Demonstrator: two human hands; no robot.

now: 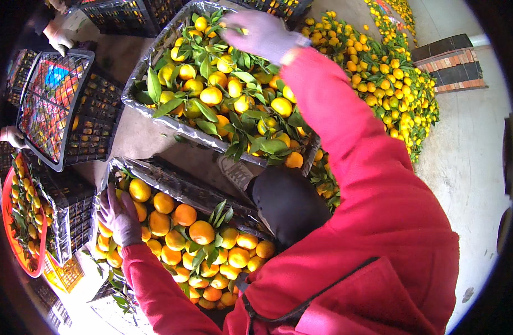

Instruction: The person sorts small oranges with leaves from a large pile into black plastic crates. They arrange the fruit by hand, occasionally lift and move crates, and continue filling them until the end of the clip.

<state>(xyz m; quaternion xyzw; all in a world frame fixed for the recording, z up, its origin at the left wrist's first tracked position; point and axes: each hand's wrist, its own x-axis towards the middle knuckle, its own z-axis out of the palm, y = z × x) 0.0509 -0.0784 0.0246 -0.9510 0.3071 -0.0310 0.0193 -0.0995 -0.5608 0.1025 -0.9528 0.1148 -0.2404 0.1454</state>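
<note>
My left hand (pixel 121 220), in a pale purple glove, rests with fingers apart on mandarins at the left end of the near crate. This crate, lined with plastic (pixel 172 183), holds orange mandarins (pixel 202 232), a few with leaves. Over the back of the larger crate (pixel 189 130) is my right hand (pixel 258 35), gloved and blurred by motion. Its fingertips are at the leaves and fruit; whether they grip anything is unclear. That crate is heaped with yellow-green mandarins (pixel 211 96) on leafy stems.
A big pile of mandarins (pixel 377 79) covers the floor at the right. On the left, another person's gloved hands (pixel 59 39) hold a tilted black mesh crate (pixel 93 121). A red basket of fruit (pixel 41 247) and a yellow crate (pixel 66 272) stand nearer. My shoe (pixel 235 171) is between the crates.
</note>
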